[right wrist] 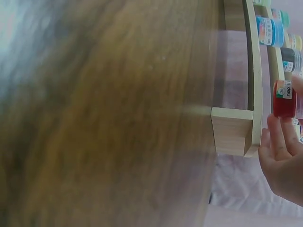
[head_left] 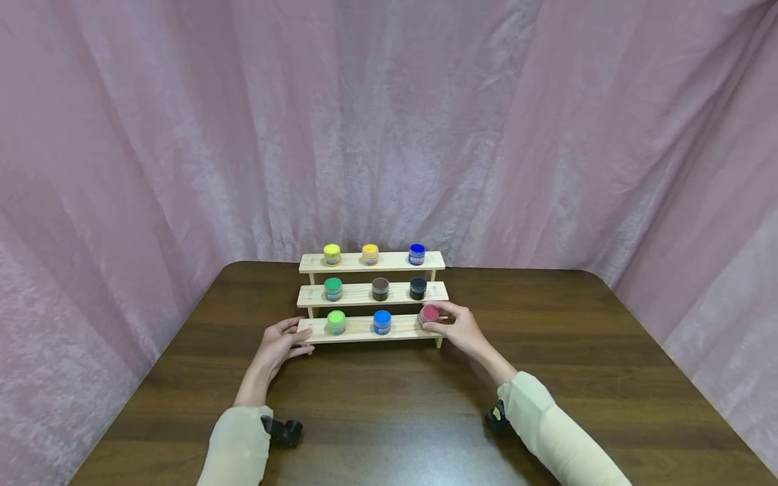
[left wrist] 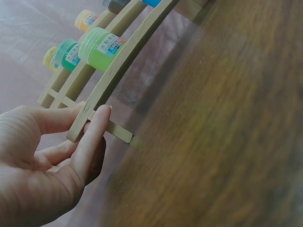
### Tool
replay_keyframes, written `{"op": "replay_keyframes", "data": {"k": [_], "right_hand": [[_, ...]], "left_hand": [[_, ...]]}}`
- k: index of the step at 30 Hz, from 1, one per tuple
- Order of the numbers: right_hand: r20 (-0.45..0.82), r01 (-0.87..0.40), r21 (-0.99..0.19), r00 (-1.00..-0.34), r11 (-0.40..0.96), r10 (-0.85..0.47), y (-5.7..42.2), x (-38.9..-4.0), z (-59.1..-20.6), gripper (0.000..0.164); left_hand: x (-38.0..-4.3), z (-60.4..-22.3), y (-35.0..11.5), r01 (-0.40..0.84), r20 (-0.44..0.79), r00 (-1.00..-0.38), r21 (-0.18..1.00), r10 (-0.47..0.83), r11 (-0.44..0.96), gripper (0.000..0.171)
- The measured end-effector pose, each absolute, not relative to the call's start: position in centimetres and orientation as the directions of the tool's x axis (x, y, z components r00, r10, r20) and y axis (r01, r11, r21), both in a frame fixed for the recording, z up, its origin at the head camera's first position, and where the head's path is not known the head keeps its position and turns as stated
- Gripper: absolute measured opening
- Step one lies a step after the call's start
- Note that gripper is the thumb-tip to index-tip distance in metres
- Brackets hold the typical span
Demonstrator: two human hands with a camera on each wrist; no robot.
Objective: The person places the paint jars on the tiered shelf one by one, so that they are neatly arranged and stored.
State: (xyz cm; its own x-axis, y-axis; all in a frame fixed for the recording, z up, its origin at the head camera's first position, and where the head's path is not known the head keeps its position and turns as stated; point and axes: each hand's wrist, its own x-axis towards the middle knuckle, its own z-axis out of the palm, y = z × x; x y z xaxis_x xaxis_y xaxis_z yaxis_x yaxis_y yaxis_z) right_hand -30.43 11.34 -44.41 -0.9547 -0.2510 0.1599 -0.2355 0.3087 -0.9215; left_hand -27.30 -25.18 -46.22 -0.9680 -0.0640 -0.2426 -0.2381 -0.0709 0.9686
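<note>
A pale wooden three-step rack (head_left: 358,331) carries small paint jars. My left hand (head_left: 279,347) grips the left end of its lowest step, thumb on one face and fingers on the other; the left wrist view shows this hold closely (left wrist: 57,156). In my right hand (head_left: 458,329) is a red paint jar (head_left: 428,314), pinched between thumb and fingers at the right end of the lowest step. The right wrist view shows the red jar (right wrist: 284,100) slightly off the step. On that same step stand a light green jar (head_left: 336,322) and a blue jar (head_left: 381,322).
The middle step holds a green jar (head_left: 333,289), a brown jar (head_left: 379,289) and a black jar (head_left: 417,288). On top are a yellow jar (head_left: 331,254), an orange-yellow jar (head_left: 370,254) and a dark blue jar (head_left: 416,254). Pink curtains (head_left: 389,121) hang behind the brown wooden table (head_left: 377,405).
</note>
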Motion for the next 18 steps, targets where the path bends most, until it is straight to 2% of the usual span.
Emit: {"op": "replay_keyframes", "data": {"k": [18], "right_hand": [[0.109, -0.206, -0.912, -0.955, 0.353, -0.275, 10.89, -30.34, -44.60, 0.049]], "left_hand": [[-27.34, -46.25, -25.30, -0.247, -0.252, -0.966, 0.966, -0.052, -0.078, 0.067]]}}
